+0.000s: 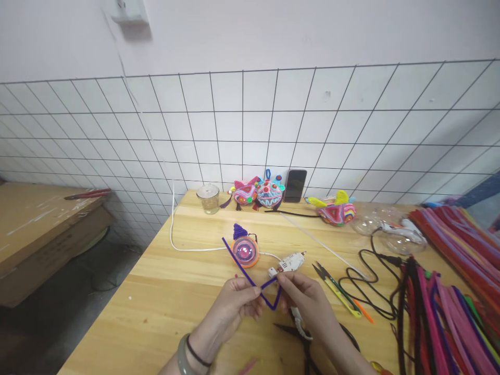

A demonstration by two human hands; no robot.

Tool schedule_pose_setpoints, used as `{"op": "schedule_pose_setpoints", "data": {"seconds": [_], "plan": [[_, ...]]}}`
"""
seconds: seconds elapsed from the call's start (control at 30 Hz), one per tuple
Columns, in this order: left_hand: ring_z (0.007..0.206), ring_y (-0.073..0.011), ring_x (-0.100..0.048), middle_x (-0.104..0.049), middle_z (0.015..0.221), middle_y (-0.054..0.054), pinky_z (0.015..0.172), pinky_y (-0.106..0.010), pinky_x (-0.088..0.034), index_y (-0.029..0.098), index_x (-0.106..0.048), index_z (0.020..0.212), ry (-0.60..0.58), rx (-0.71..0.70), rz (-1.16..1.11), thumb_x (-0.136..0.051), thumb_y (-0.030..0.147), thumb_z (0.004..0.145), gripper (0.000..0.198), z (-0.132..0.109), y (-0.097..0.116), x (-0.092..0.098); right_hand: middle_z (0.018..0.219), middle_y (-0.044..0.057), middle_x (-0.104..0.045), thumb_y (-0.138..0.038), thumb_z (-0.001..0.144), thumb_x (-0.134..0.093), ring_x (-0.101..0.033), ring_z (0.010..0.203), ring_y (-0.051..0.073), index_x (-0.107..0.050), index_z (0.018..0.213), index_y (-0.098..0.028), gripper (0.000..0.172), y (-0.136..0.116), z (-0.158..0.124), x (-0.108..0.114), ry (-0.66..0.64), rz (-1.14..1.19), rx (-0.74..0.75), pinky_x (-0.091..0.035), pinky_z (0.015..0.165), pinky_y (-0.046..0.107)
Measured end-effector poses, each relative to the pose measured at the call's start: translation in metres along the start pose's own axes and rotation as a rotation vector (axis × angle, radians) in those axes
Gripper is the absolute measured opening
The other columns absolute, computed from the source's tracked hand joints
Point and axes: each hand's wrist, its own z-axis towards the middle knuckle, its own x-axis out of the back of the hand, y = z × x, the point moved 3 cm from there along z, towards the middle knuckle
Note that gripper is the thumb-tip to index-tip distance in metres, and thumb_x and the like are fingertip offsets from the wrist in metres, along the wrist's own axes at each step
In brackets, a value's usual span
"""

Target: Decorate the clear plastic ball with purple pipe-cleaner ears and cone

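Note:
A purple pipe cleaner [238, 263], bent into a small triangle with one long straight end, is pinched between both my hands. My left hand [240, 299] grips it where the strands cross, the long end pointing up and left. At the triangle's right side, my right hand [302, 297] pinches the pipe cleaner between thumb and finger. Just beyond them on the table lies a round spiral disc [245, 251] in purple, pink and orange. A purple coiled triangle [239, 231] sits at its upper edge. A white plug block [291, 262] is behind my right hand.
Yellow-handled snips [341, 297], a black cable [369, 271] and bundles of pipe cleaners [449, 312] lie to the right. Along the wall stand a glass cup [208, 200], colourful fuzzy figures [269, 192] and a phone [295, 186]. Dark scissors [302, 338] lie partly under my right arm.

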Motion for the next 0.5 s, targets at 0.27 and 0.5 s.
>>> {"op": "schedule_pose_setpoints", "data": {"seconds": [0.27,0.5], "plan": [[0.043,-0.0091,-0.055,-0.065,0.056,-0.005,0.043,-0.019,-0.042,0.009,-0.068,0.068,-0.068,-0.009,0.003,-0.076,0.028,0.061,0.022,-0.0017,0.0003,-0.0018,0.045,-0.002,-0.059,-0.052,0.067,-0.068,-0.053,0.040,0.010,-0.064,0.068,-0.015,0.037,-0.0018,-0.0011,-0.0033,-0.017,0.018,-0.025,-0.040,0.044,0.020],[0.045,-0.0090,-0.056,-0.066,0.058,-0.005,0.045,-0.018,-0.041,0.009,-0.070,0.073,-0.059,-0.005,0.014,-0.077,0.027,0.060,0.023,-0.0020,0.0022,-0.0022,0.044,-0.003,-0.058,-0.048,0.065,-0.071,-0.052,0.038,0.009,-0.062,0.064,-0.015,0.035,-0.0027,-0.0007,-0.0036,0.007,0.039,-0.029,-0.040,0.042,0.018]]}}
